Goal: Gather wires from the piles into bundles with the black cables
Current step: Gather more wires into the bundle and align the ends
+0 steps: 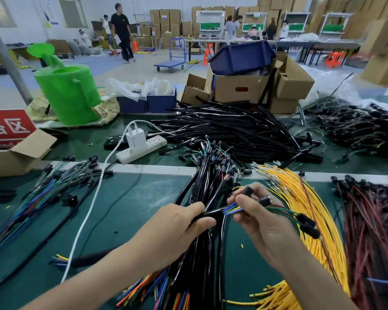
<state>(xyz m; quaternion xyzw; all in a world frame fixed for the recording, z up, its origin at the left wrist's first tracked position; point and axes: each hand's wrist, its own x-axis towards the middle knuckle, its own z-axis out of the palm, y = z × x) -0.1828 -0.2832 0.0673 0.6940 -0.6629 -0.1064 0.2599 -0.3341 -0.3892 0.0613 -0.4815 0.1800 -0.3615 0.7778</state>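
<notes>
Here the left hand grips a black cable, mostly hidden; the right hand pinches its coloured wires.

A bright warehouse hall with a white wall, windows and a pale floor. Stacked cardboard boxes rise behind metal racks and long tables. A blue trolley stands mid-floor. Orange stools sit by the tables.

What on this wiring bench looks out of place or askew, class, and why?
The dark blue plastic bin lies tilted atop the open brown cardboard box at the back, not upright. The green plastic watering can stands on torn brown paper, an odd item here. A small yellow wire scrap lies loose on the green mat.
</notes>
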